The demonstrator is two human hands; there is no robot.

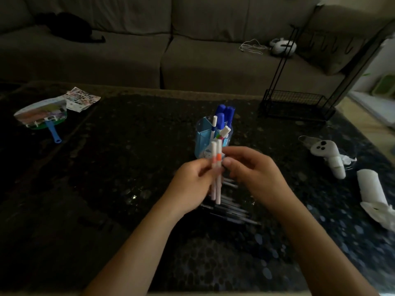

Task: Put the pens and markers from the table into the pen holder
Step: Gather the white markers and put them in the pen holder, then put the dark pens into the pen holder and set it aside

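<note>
Left hand (pixel 193 178) pinches two slim white plastic markers (pixel 216 174) upright, just in front of the blue plastic pen holder (pixel 203 144); right hand (pixel 250 169) curled beside them, contact unclear. Markers look light, stiff, smooth: grip mid-barrel. Dark pens (pixel 233 210) on the black speckled table (pixel 106 167) are blurred, count indeterminate.

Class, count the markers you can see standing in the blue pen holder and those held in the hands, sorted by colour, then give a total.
Blue-capped markers in the pen holder: 3
White markers in the holder: 2
White markers in the left hand: 2
Total: 7
</note>
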